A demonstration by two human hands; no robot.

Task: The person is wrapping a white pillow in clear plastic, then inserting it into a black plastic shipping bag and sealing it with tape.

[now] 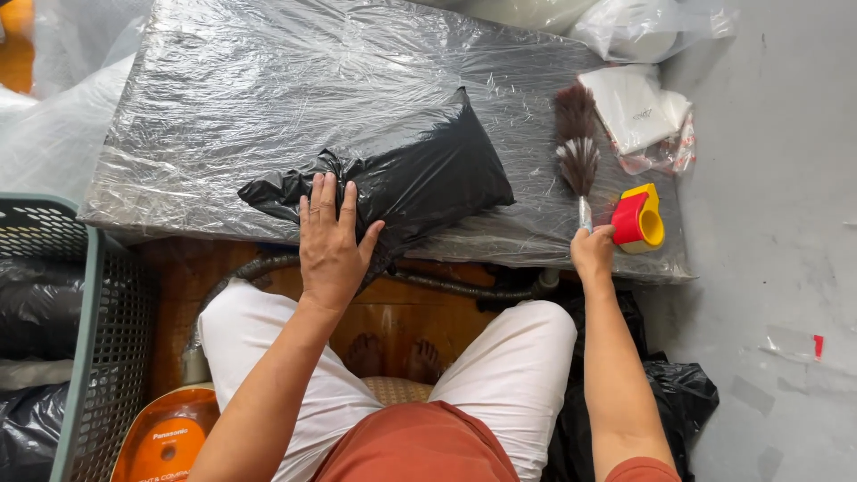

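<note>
- Head view: a person sits and looks down at a low table point(223, 80) that is wrapped in shiny clear plastic.
- The left hand point(332, 241) lies flat on a black plastic bag point(420, 174). Its fingers are spread out and press down on the bag's near end. It does not pinch anything.
- The black plastic bag is full and puffy. It lies on the table near the front edge, tilted, with its far corner pointing up and away.
- The right hand point(593, 250) is closed around the handle of a feather duster point(578, 147). The hand is at the front edge of the table.
- The feather duster lies on the table to the right of the bag, close to it. Its dark, fluffy feathers point away from the person.
- A red and yellow tape dispenser point(639, 219) sits just beside the right hand.
- A white packet in clear wrap point(638, 112) lies past the dispenser, near the table's right edge.
- A grey-green basket with holes point(98, 339) stands on the left, with dark bags in it.
- An orange vacuum cleaner point(165, 437) is by the person's left knee, and its grey hose point(259, 266) runs under the table.
</note>
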